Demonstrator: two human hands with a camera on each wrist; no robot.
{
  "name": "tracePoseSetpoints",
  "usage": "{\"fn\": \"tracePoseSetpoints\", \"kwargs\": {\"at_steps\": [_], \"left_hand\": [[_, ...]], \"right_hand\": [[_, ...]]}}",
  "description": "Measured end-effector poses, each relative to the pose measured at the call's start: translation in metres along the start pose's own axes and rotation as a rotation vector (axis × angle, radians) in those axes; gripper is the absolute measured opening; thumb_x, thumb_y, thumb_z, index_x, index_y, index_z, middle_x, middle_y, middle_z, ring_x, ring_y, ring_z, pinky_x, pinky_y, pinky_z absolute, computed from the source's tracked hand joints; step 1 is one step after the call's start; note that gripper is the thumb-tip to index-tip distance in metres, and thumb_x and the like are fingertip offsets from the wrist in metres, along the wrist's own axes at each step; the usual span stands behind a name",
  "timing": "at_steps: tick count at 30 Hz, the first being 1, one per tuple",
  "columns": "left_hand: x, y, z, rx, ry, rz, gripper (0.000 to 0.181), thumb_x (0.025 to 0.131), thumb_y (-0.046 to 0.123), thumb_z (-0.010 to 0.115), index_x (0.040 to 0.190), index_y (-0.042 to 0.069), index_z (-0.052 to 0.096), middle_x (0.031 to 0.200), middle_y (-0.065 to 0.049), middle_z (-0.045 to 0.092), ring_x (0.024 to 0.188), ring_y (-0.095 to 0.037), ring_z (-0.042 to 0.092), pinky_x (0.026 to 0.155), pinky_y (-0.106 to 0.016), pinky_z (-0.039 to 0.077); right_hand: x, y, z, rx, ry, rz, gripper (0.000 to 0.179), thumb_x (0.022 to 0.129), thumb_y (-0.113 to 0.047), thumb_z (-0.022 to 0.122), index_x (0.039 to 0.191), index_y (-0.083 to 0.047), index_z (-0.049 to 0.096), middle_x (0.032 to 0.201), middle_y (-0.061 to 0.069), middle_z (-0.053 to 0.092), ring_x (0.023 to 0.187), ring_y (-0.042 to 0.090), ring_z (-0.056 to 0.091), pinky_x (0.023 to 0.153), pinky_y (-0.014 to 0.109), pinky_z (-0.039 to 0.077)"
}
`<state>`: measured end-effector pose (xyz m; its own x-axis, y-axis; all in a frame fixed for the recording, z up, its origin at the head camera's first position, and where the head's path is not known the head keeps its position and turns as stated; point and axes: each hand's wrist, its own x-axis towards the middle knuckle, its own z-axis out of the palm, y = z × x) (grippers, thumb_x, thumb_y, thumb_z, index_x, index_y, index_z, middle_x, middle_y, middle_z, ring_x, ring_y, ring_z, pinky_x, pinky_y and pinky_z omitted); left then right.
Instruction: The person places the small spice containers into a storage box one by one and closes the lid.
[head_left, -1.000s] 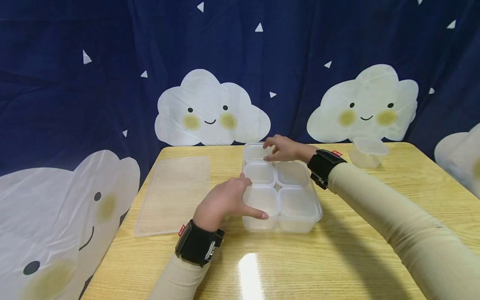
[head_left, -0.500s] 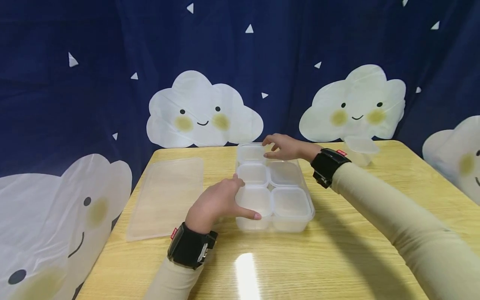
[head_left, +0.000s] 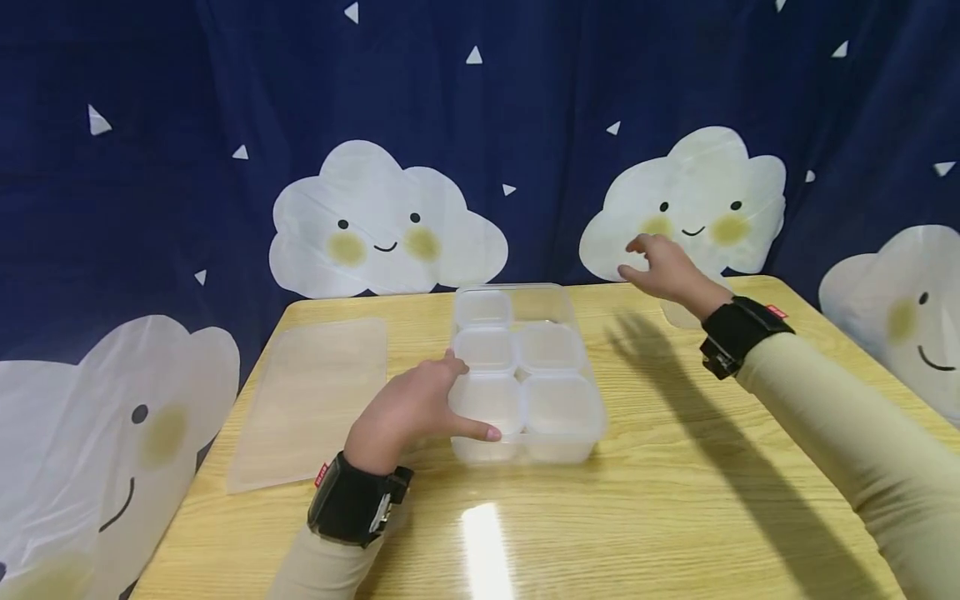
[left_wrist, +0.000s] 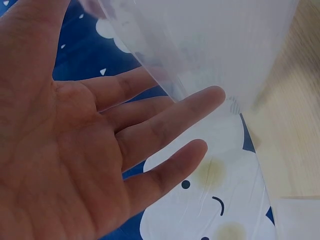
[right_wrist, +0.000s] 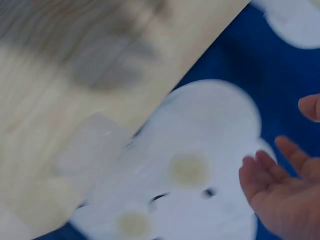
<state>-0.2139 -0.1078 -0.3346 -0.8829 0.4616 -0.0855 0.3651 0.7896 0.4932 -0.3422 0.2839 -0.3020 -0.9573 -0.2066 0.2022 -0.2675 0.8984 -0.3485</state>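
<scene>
A large clear plastic bin (head_left: 525, 450) sits mid-table in the head view, with several small translucent boxes (head_left: 562, 406) inside in two columns. At its back right corner, the bin's bare inside shows. My left hand (head_left: 412, 408) rests against the bin's left side, thumb over the front left rim. In the left wrist view its fingers (left_wrist: 165, 130) lie nearly straight along the clear wall. My right hand (head_left: 663, 268) is in the air right of the bin, fingers loosely bent, holding nothing. Just beyond it, a small clear container (head_left: 678, 316) is mostly hidden by the wrist.
A flat clear lid (head_left: 311, 400) lies on the wooden table (head_left: 645, 517) left of the bin. A dark blue curtain (head_left: 540, 100) with cloud faces hangs close behind the table's back edge. In the right wrist view, a blurred translucent piece (right_wrist: 90, 147) lies near that edge.
My right hand has left the bin's back right corner and moved right, toward the small container. The left hand keeps its place on the bin. The head view has turned slightly right.
</scene>
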Motion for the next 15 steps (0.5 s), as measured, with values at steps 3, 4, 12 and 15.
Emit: {"fn": "tracePoseSetpoints", "kwargs": {"at_steps": [3,4,12,15], "left_hand": [[0.001,-0.001,0.0,0.001,0.002,0.002,0.107,0.063,0.063,0.09,0.143,0.001,0.054,0.142,-0.015,0.058,0.116,-0.024,0.061,0.096,-0.042,0.051],[0.001,-0.001,0.0,0.001,0.003,0.003,0.107,0.063,0.063,0.09,0.142,0.001,0.054,0.139,-0.014,0.06,0.113,-0.023,0.061,0.094,-0.041,0.051],[0.002,-0.003,0.0,-0.017,0.011,0.029,0.104,0.063,0.061,0.091,0.138,0.0,0.056,0.117,-0.008,0.067,0.093,-0.018,0.061,0.081,-0.037,0.052],[0.004,-0.002,0.001,-0.019,0.012,0.035,0.103,0.062,0.061,0.091,0.137,0.0,0.055,0.111,-0.006,0.067,0.092,-0.019,0.061,0.081,-0.037,0.052]], "right_hand": [[-0.011,0.028,-0.006,-0.014,0.013,0.162,0.06,0.101,-0.025,0.056,0.139,0.019,0.04,0.137,0.043,0.038,0.127,0.055,0.038,0.105,0.063,0.034],[-0.015,0.037,-0.007,-0.018,0.02,0.206,0.064,0.1,-0.026,0.056,0.14,0.021,0.037,0.137,0.045,0.036,0.127,0.057,0.036,0.105,0.064,0.033],[-0.032,0.085,-0.006,-0.053,-0.002,0.379,0.092,0.098,-0.04,0.06,0.144,0.028,0.019,0.136,0.055,0.025,0.124,0.064,0.031,0.102,0.069,0.033],[-0.035,0.094,-0.004,-0.05,-0.026,0.395,0.099,0.097,-0.047,0.06,0.144,0.029,0.016,0.135,0.056,0.026,0.123,0.065,0.032,0.102,0.07,0.035]]}}
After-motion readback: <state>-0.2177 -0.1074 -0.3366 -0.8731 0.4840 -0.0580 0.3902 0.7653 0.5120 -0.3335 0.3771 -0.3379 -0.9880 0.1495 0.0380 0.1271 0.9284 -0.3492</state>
